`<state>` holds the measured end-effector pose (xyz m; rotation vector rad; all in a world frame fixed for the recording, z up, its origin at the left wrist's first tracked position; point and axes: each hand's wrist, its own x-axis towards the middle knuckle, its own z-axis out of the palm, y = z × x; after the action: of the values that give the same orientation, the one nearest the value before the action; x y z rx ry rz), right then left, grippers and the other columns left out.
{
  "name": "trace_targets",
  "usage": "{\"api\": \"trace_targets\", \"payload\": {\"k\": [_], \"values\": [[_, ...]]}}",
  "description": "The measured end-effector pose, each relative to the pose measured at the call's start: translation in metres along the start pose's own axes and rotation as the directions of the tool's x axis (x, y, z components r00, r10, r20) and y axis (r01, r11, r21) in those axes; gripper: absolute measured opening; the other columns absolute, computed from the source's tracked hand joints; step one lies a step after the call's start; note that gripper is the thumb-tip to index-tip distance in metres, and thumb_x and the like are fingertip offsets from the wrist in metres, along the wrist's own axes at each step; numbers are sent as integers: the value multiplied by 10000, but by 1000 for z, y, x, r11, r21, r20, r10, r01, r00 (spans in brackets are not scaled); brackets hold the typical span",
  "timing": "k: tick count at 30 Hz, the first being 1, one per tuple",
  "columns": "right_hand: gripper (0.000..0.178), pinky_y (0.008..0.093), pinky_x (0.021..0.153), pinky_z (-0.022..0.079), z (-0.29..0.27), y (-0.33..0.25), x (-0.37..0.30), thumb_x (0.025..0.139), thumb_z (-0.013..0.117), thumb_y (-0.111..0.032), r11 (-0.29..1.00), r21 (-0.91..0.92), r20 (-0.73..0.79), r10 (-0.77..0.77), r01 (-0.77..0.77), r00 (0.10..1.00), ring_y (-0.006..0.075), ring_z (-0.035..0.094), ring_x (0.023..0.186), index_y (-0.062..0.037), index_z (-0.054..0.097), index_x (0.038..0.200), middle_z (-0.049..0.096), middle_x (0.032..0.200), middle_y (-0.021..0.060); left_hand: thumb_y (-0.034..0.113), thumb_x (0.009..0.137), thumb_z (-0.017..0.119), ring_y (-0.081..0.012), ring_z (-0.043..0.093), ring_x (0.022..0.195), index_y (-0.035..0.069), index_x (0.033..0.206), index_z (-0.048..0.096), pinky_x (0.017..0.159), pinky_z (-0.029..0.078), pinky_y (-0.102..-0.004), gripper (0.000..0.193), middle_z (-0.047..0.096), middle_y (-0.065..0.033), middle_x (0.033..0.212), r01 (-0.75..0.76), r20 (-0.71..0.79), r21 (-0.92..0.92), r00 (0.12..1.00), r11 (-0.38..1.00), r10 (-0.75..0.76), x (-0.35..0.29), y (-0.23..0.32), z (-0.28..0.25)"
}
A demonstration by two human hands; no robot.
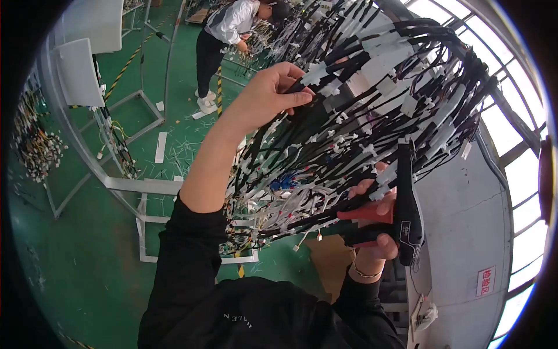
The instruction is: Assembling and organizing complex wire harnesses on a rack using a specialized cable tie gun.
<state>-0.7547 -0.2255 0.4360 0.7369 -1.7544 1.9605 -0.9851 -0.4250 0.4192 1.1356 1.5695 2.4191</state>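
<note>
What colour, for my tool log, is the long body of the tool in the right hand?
The tool's body is black, seen best in the head view.

Remotely, I saw the harness between the left hand, at its left, and the tool, in the right hand at its near right. A co-worker stood beyond the left hand; windows lay right, cardboard on the near side.

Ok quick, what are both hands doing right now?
Left hand: closed, apparently around black cables.
Right hand: closed, holding a black tool with a red lever.
</note>
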Motion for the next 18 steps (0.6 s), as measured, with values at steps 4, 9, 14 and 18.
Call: {"api": "trace_targets", "payload": {"k": [4, 9, 14, 18], "values": [[456, 498, 1024, 438, -1, -3, -2, 718, 818, -312, 998, -15, -3, 58, -58, 998, 355, 516, 1216, -71, 568, 1013, 298, 1554, 211, 156, 830, 818, -62, 609, 836, -11, 1276, 600, 763, 455, -212, 524, 672, 5, 905, 23, 39, 93, 999, 995, -27, 1, 6, 2], [475, 489, 996, 441, -2, -9, -16, 683, 818, -324, 994, -14, -62, 107, -109, 992, 391, 510, 1243, -94, 564, 1012, 301, 1556, 157, 212, 806, 832, -84, 616, 878, 28, 1004, 695, 858, 458, -260, 303, 680, 0, 930, 120, 209, 108, 968, 987, -141, 1, 29, 7], [835, 474, 945, 536, -18, 16, -29, 823, 708, -225, 985, 51, 182, 156, -168, 971, 383, 289, 1486, -70, 332, 1551, 269, 1623, 152, 251, 915, 730, -133, 686, 895, 17, 1111, 651, 809, 520, -283, 315, 731, -104, 1020, 271, 575, -92, 800, 958, -171, -4, 20, -5], [676, 414, 937, 521, -13, 54, -26, 861, 642, -53, 985, -163, 128, -35, 56, 991, 289, 602, 1180, -33, 416, 1498, 448, 1483, 104, 303, 938, 702, -174, 690, 975, -5, 1253, 584, 860, 528, -301, 456, 709, -150, 1150, 289, 539, -14, 809, 957, -236, -31, -4, -12]]}}
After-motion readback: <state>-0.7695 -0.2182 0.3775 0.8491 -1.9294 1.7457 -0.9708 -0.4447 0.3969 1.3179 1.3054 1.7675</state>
